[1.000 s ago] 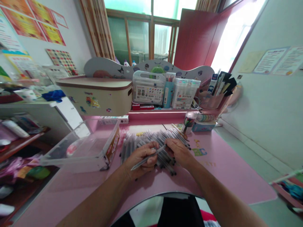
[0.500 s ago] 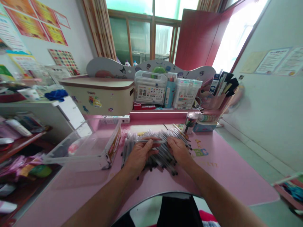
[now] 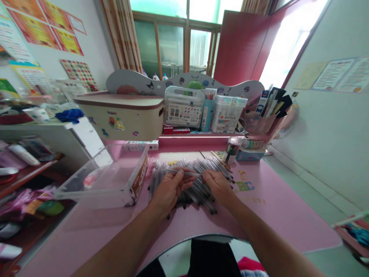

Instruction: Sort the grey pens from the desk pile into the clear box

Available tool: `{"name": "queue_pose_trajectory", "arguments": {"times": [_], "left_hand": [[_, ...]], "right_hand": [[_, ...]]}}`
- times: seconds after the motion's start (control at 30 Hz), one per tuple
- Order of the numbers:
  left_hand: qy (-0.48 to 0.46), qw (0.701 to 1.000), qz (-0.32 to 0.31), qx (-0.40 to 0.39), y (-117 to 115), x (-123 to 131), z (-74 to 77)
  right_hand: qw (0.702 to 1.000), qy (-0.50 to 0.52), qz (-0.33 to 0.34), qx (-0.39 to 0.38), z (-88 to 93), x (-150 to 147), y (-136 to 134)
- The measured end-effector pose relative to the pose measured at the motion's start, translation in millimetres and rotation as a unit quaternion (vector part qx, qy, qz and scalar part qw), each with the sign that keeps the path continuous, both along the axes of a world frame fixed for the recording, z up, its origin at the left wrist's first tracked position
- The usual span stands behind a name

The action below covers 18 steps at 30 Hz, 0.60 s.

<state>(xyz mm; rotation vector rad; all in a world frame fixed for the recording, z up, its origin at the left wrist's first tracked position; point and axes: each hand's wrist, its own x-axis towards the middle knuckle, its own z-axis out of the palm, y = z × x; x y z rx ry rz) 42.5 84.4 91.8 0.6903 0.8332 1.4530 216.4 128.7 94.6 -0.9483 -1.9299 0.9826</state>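
A slim, pale pen lies nearly level between my two hands, its right end slightly lower. My left hand pinches it between thumb and fingers near its left part. The fingertips of my right hand close on its right end. Beneath both hands spreads a heap of similar clear-barrelled pens with dark tips, many pointing towards me. My hands cover part of the heap. Left of it stands a clear plastic box with a brown label on its side.
On the pink desk, a clear jar stands behind the heap beside a blue box. The raised shelf bears a cream lidded bin, a marker case and a pink pen holder.
The pen has tilted, its right end dipping a little. My right hand has shifted slightly left and down; my left hand still grips the pen.
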Motion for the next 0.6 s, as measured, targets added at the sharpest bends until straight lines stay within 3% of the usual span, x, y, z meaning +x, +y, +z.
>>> {"name": "queue_pose_trajectory", "arguments": {"times": [0.2,0.4,0.6], "left_hand": [[-0.001,1.0,0.014,0.001,0.5,-0.7,1.0],[-0.004,1.0,-0.001,0.006,-0.5,0.2,0.3],[-0.008,1.0,0.005,0.013,-0.7,-1.4,1.4]], "right_hand": [[0.997,0.063,0.018,0.036,-1.4,-1.3,-1.2],[0.999,-0.002,0.0,0.032,-2.7,-1.3,-0.7],[0.998,0.044,0.009,0.043,-0.8,-0.2,-3.7]]}}
